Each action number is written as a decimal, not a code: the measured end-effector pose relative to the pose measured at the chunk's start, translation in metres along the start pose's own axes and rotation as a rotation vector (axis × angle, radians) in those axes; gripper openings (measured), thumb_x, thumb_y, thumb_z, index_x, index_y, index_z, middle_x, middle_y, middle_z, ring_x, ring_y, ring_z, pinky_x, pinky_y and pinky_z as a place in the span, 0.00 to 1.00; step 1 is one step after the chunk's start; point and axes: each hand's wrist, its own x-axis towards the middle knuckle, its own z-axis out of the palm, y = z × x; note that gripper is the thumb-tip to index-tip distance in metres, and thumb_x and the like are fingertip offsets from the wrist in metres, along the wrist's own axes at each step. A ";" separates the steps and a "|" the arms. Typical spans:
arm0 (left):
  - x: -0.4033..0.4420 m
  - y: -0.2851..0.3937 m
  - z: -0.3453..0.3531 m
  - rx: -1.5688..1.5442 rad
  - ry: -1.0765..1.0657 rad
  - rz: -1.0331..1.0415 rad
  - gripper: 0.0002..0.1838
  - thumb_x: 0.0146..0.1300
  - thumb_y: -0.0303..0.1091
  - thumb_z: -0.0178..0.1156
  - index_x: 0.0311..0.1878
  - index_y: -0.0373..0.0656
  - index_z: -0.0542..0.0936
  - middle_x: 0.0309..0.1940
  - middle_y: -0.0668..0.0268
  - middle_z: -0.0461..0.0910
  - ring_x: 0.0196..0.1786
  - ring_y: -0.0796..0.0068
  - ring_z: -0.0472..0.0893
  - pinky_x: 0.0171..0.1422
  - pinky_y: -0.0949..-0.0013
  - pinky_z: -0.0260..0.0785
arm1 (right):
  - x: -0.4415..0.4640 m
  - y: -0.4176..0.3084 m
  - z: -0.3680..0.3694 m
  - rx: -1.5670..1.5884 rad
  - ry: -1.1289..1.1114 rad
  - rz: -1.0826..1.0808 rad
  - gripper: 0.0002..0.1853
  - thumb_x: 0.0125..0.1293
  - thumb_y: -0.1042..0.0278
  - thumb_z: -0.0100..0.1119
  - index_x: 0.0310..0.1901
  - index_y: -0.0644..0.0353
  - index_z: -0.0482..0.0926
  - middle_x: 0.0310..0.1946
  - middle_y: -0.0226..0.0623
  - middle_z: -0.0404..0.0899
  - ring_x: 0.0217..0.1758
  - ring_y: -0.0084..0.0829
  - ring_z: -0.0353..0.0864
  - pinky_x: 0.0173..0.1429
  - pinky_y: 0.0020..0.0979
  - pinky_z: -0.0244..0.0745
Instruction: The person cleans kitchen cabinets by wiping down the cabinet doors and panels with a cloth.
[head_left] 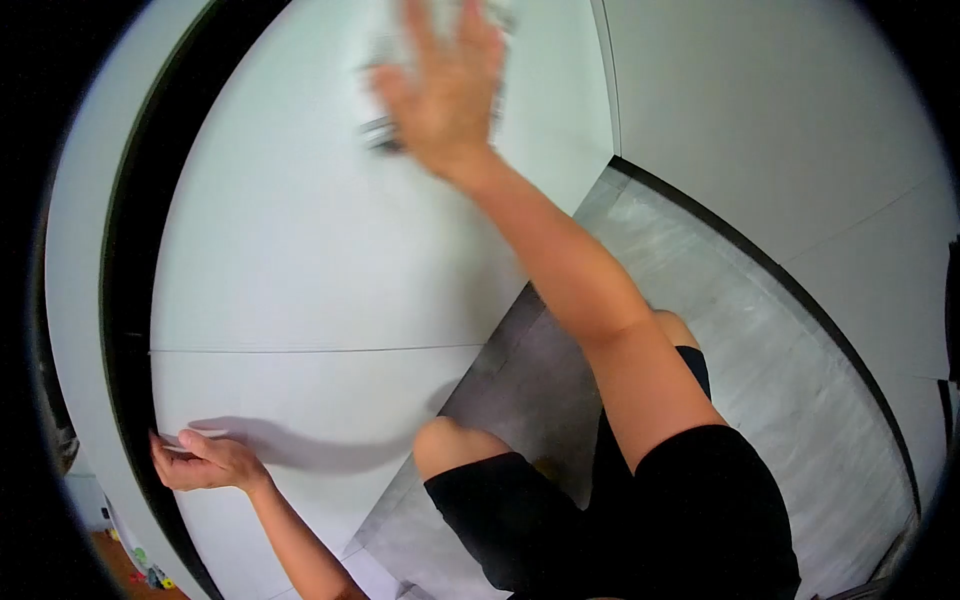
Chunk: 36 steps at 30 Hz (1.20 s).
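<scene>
My right hand, blurred by motion, is spread over a pale cloth with dark stripes. It presses the cloth against the upper part of a white panel. Much of the cloth is hidden behind the palm and fingers. Low on the left, my left hand rests at the panel's edge beside a long dark gap. Its fingers reach the edge and its thumb stands apart; the fingertips are partly hidden.
A thin seam crosses the white panel. Grey flooring meets a pale wall along a dark strip. My bent knees, in black shorts, are close to the panel. Small colourful items lie at the lower left.
</scene>
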 end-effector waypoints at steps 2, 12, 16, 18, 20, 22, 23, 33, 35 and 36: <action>-0.004 -0.005 0.000 0.073 -0.002 -0.008 0.23 0.66 0.42 0.49 0.55 0.32 0.71 0.53 0.51 0.70 0.56 0.57 0.66 0.62 0.59 0.57 | -0.031 0.060 0.005 0.025 0.147 0.232 0.20 0.63 0.64 0.50 0.57 0.59 0.71 0.68 0.49 0.56 0.71 0.56 0.48 0.72 0.51 0.39; -0.002 -0.001 -0.004 0.135 -0.036 -0.051 0.23 0.65 0.40 0.50 0.57 0.32 0.69 0.53 0.53 0.71 0.58 0.57 0.65 0.64 0.58 0.54 | -0.138 0.213 0.010 0.688 0.491 1.799 0.25 0.68 0.56 0.38 0.66 0.51 0.62 0.64 0.36 0.63 0.64 0.35 0.64 0.69 0.38 0.56; -0.002 0.000 -0.005 0.132 -0.043 -0.050 0.23 0.66 0.41 0.49 0.56 0.32 0.69 0.55 0.54 0.71 0.58 0.57 0.64 0.64 0.59 0.53 | -0.012 0.148 0.012 0.184 0.135 1.153 0.22 0.70 0.59 0.37 0.64 0.54 0.64 0.67 0.42 0.58 0.63 0.41 0.65 0.67 0.42 0.58; -0.001 0.002 -0.005 0.116 -0.051 -0.054 0.23 0.66 0.41 0.49 0.57 0.32 0.68 0.55 0.53 0.71 0.59 0.57 0.64 0.64 0.59 0.53 | 0.064 0.083 -0.001 -0.249 -0.103 0.651 0.26 0.70 0.59 0.41 0.67 0.58 0.59 0.69 0.43 0.54 0.71 0.52 0.52 0.71 0.48 0.49; 0.001 0.002 -0.006 0.131 -0.054 -0.028 0.23 0.66 0.41 0.49 0.57 0.31 0.68 0.55 0.53 0.71 0.59 0.57 0.64 0.64 0.58 0.53 | 0.115 0.061 0.012 -0.028 0.118 0.228 0.31 0.67 0.56 0.46 0.68 0.60 0.56 0.68 0.61 0.51 0.72 0.57 0.47 0.71 0.56 0.40; 0.003 0.004 -0.006 0.149 -0.051 -0.015 0.23 0.66 0.40 0.49 0.57 0.32 0.68 0.55 0.52 0.71 0.59 0.56 0.65 0.64 0.58 0.54 | 0.149 0.025 -0.007 0.066 0.212 -0.089 0.28 0.66 0.63 0.46 0.67 0.55 0.58 0.63 0.64 0.52 0.67 0.59 0.50 0.70 0.52 0.43; 0.001 0.002 -0.006 0.145 -0.046 -0.010 0.23 0.66 0.39 0.49 0.57 0.31 0.68 0.55 0.52 0.71 0.59 0.56 0.65 0.64 0.57 0.54 | 0.151 0.032 -0.009 0.102 0.188 -0.042 0.30 0.66 0.56 0.46 0.68 0.55 0.57 0.66 0.61 0.51 0.69 0.57 0.48 0.71 0.52 0.42; -0.004 -0.002 -0.001 0.040 0.031 -0.069 0.29 0.64 0.47 0.53 0.52 0.25 0.72 0.51 0.44 0.71 0.54 0.49 0.69 0.61 0.55 0.59 | -0.019 0.201 -0.017 -0.240 -0.030 0.290 0.32 0.65 0.69 0.48 0.71 0.49 0.52 0.65 0.53 0.52 0.70 0.53 0.47 0.72 0.47 0.38; -0.004 -0.006 0.002 0.036 0.057 -0.054 0.29 0.63 0.47 0.53 0.51 0.23 0.72 0.49 0.43 0.72 0.52 0.48 0.70 0.60 0.54 0.60 | -0.060 0.217 -0.018 -0.167 -0.042 0.451 0.32 0.65 0.70 0.46 0.71 0.50 0.51 0.67 0.52 0.50 0.71 0.52 0.47 0.72 0.47 0.38; -0.003 -0.007 0.002 0.033 0.072 -0.047 0.29 0.63 0.47 0.53 0.51 0.23 0.72 0.47 0.42 0.72 0.52 0.47 0.70 0.60 0.54 0.60 | -0.079 0.224 -0.018 -0.131 -0.046 0.529 0.32 0.66 0.70 0.45 0.71 0.51 0.51 0.68 0.52 0.48 0.71 0.51 0.46 0.72 0.47 0.38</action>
